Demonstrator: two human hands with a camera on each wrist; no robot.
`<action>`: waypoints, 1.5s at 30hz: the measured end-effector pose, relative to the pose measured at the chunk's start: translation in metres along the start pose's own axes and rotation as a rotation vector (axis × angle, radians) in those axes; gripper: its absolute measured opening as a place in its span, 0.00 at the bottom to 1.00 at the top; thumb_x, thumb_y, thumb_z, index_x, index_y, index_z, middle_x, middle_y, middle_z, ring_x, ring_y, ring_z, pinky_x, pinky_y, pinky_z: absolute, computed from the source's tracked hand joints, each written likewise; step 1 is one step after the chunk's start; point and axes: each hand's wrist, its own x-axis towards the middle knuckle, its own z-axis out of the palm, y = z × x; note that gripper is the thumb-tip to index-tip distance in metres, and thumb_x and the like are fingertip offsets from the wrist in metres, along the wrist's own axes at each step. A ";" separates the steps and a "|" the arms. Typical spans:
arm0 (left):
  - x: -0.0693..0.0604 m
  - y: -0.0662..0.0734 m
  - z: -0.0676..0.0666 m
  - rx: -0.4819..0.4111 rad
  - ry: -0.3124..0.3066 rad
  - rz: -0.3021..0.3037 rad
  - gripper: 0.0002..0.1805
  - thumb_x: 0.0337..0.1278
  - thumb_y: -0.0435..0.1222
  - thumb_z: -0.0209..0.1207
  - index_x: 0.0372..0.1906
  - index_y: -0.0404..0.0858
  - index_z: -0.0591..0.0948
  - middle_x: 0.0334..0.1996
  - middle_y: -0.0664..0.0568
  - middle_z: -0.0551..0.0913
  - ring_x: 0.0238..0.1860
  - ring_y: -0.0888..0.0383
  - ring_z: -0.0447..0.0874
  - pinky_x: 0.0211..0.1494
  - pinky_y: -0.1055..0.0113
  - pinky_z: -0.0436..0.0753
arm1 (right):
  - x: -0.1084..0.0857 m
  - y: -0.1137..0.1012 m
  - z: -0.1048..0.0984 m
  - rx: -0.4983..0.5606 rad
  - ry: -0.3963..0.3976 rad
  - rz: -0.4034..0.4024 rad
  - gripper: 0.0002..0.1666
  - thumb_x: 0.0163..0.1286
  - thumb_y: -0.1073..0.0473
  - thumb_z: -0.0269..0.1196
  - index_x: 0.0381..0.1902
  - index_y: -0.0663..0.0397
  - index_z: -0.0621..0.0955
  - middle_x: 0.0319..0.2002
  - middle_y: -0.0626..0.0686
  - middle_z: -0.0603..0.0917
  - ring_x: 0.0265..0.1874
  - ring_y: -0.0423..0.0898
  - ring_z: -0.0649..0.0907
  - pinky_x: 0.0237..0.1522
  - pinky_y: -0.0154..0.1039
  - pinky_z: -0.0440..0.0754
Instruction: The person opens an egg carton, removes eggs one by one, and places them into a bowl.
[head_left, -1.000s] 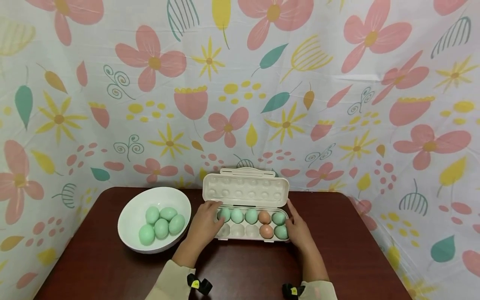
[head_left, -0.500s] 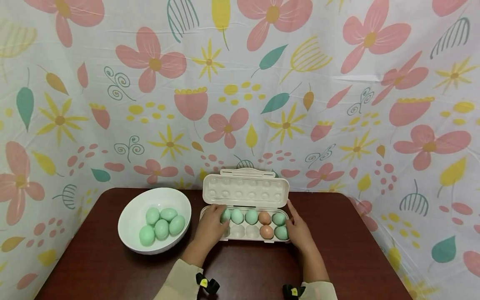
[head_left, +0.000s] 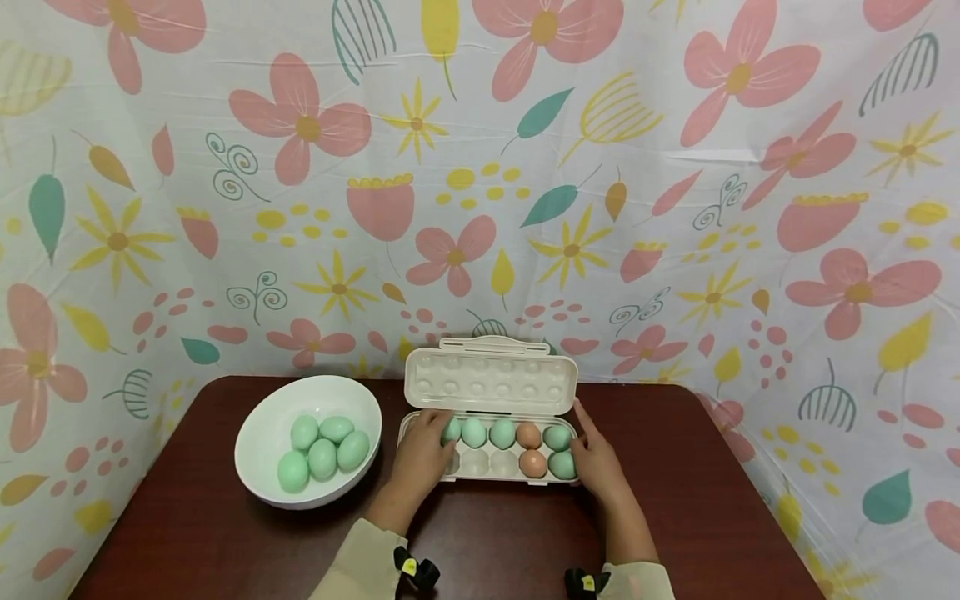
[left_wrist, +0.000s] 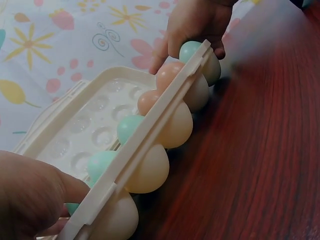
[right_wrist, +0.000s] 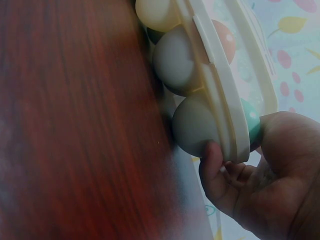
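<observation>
An opened cream plastic egg carton (head_left: 490,460) lies on the table, lid raised behind it. Green and brown eggs fill part of its back row and the right end of its front row; several front cups are bare. My left hand (head_left: 422,450) reaches over the carton's left end, fingers and thumb about a green egg (head_left: 452,431), covering the leftmost cups. In the left wrist view, fingers (left_wrist: 75,190) lie against that egg, largely hidden. At the right end, my right hand (head_left: 596,462) grips the carton, its thumb (right_wrist: 212,157) against an outer cup.
Left of the carton stands a white bowl (head_left: 251,433) with several green eggs (head_left: 322,458). The dark red-brown table (head_left: 510,542) ends at a flower-printed cloth (head_left: 480,167) behind. A black wrist camera (head_left: 417,572) sits at the left cuff.
The left hand has shifted to the right over the carton's left end, then stayed nearly still. The right hand, carton and bowl hold their places.
</observation>
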 end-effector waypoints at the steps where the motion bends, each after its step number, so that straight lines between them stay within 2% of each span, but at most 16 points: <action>1: 0.000 0.000 0.000 -0.001 0.003 -0.001 0.27 0.55 0.34 0.71 0.62 0.38 0.81 0.57 0.45 0.80 0.57 0.44 0.81 0.57 0.51 0.82 | 0.000 0.000 0.000 0.002 0.000 0.000 0.40 0.76 0.59 0.49 0.80 0.25 0.54 0.31 0.54 0.76 0.22 0.47 0.76 0.24 0.40 0.80; 7: 0.000 0.001 -0.002 -0.010 0.014 0.002 0.26 0.55 0.34 0.71 0.61 0.38 0.82 0.55 0.45 0.81 0.55 0.45 0.81 0.56 0.51 0.82 | 0.000 -0.001 0.000 0.002 -0.009 -0.002 0.40 0.76 0.59 0.49 0.80 0.24 0.53 0.30 0.54 0.76 0.21 0.46 0.76 0.25 0.40 0.80; 21: 0.000 0.001 -0.002 -0.032 -0.012 -0.017 0.25 0.55 0.33 0.71 0.60 0.39 0.82 0.54 0.45 0.81 0.55 0.45 0.81 0.55 0.52 0.83 | -0.001 -0.002 -0.001 -0.003 -0.009 -0.005 0.40 0.76 0.61 0.48 0.81 0.27 0.53 0.30 0.55 0.76 0.21 0.46 0.76 0.24 0.40 0.80; 40: 0.002 0.003 -0.006 -0.056 0.060 0.001 0.22 0.50 0.34 0.74 0.53 0.40 0.85 0.47 0.45 0.82 0.50 0.45 0.82 0.56 0.50 0.80 | -0.002 -0.003 -0.001 -0.005 -0.005 -0.011 0.40 0.76 0.61 0.48 0.81 0.27 0.53 0.31 0.56 0.77 0.21 0.46 0.76 0.25 0.40 0.80; 45: 0.002 0.005 -0.010 -0.073 0.072 0.012 0.21 0.51 0.33 0.73 0.52 0.40 0.84 0.47 0.45 0.81 0.48 0.46 0.84 0.54 0.51 0.82 | -0.001 -0.002 0.000 -0.004 -0.002 0.000 0.40 0.76 0.60 0.48 0.81 0.25 0.54 0.31 0.55 0.76 0.21 0.47 0.77 0.24 0.40 0.81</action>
